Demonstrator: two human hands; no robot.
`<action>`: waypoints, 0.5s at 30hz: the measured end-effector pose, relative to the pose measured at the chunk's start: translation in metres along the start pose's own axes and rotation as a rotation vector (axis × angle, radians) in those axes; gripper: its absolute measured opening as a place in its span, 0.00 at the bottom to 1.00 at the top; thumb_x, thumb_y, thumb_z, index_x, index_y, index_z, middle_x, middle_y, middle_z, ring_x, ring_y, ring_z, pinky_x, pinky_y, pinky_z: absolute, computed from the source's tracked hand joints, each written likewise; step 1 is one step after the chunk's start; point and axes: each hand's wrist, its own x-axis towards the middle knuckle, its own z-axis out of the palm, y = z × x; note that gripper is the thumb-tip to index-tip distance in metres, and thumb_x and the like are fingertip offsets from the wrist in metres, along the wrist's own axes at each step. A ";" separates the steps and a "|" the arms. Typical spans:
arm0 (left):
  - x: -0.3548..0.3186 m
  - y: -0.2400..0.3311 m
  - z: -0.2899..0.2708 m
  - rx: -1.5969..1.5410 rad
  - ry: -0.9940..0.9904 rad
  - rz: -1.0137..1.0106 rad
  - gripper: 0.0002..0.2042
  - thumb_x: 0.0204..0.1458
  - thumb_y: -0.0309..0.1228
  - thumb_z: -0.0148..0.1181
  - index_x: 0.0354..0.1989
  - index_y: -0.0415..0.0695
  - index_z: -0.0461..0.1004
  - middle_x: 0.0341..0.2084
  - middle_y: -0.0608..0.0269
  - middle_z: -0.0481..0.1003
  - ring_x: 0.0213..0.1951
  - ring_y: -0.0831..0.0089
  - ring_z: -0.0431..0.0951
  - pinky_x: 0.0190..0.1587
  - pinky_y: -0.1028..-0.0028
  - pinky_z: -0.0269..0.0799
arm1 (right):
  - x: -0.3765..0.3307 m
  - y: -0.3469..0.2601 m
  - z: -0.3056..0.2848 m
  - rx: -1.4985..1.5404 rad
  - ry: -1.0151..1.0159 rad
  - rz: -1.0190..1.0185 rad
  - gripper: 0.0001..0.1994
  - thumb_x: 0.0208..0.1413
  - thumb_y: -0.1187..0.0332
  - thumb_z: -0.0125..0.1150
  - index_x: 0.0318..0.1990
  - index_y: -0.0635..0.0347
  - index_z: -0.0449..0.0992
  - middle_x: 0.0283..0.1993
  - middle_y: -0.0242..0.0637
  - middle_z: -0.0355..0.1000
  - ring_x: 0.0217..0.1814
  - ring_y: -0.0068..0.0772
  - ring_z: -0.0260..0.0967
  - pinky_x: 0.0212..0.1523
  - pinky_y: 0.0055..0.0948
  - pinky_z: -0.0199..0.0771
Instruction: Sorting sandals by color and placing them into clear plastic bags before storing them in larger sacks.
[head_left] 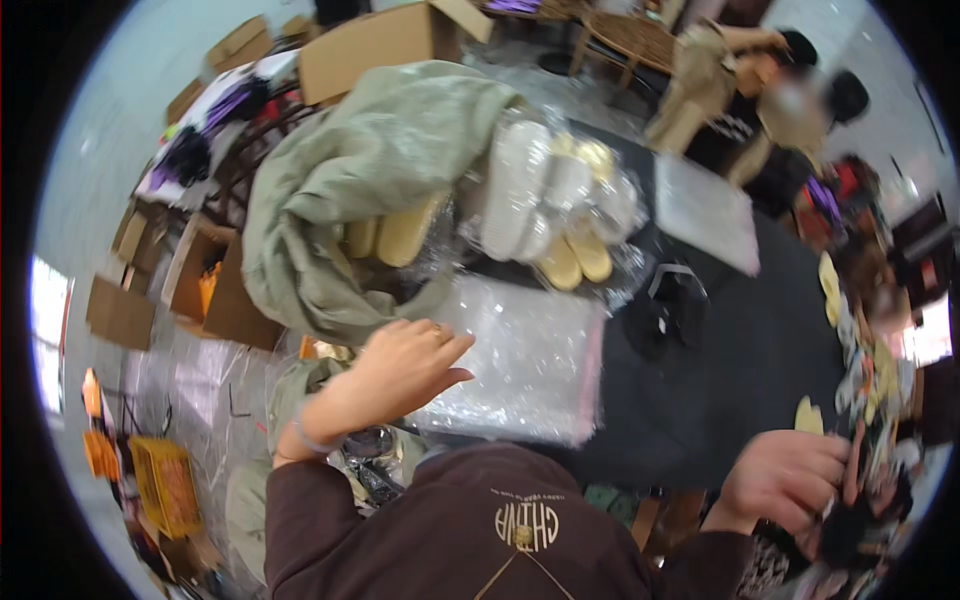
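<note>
My left hand lies at the near left edge of a stack of clear bubble-wrap bags on the dark table, fingers stretched out and touching the top bag. My right hand is at the table's near right corner, fingers curled into a heap of small yellow, black and orange pieces; whether it grips one is hidden. Behind the left hand an olive-green sack lies open with yellow soles inside. Beside the sack sit clear bags of white and yellow slippers.
A black item and another bubble-wrap bag lie further back on the table. Other people work at the far side. Cardboard boxes stand behind and on the floor at left, with a yellow crate.
</note>
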 end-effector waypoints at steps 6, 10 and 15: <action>0.024 -0.129 0.111 0.276 -0.207 -0.215 0.27 0.42 0.42 0.63 0.48 0.38 0.71 0.60 0.53 0.58 0.64 0.57 0.51 0.62 0.59 0.52 | -0.141 0.069 0.174 0.287 -1.401 0.659 0.29 0.51 0.59 0.59 0.57 0.66 0.61 0.52 0.52 0.65 0.55 0.49 0.63 0.55 0.39 0.62; 0.088 -0.254 0.129 0.827 0.015 -0.296 0.23 0.47 0.38 0.55 0.55 0.50 0.68 0.65 0.57 0.50 0.67 0.56 0.41 0.64 0.54 0.42 | -0.175 0.126 0.306 0.037 -1.209 1.004 0.43 0.47 0.49 0.62 0.64 0.66 0.48 0.60 0.64 0.53 0.63 0.60 0.53 0.60 0.45 0.56; 0.127 -0.416 0.075 0.342 0.298 -0.526 0.06 0.45 0.28 0.54 0.31 0.45 0.75 0.31 0.51 0.76 0.33 0.56 0.78 0.32 0.62 0.72 | -0.214 0.138 0.384 -0.488 -0.743 1.064 0.58 0.35 0.47 0.71 0.68 0.56 0.35 0.69 0.60 0.29 0.71 0.62 0.29 0.64 0.56 0.45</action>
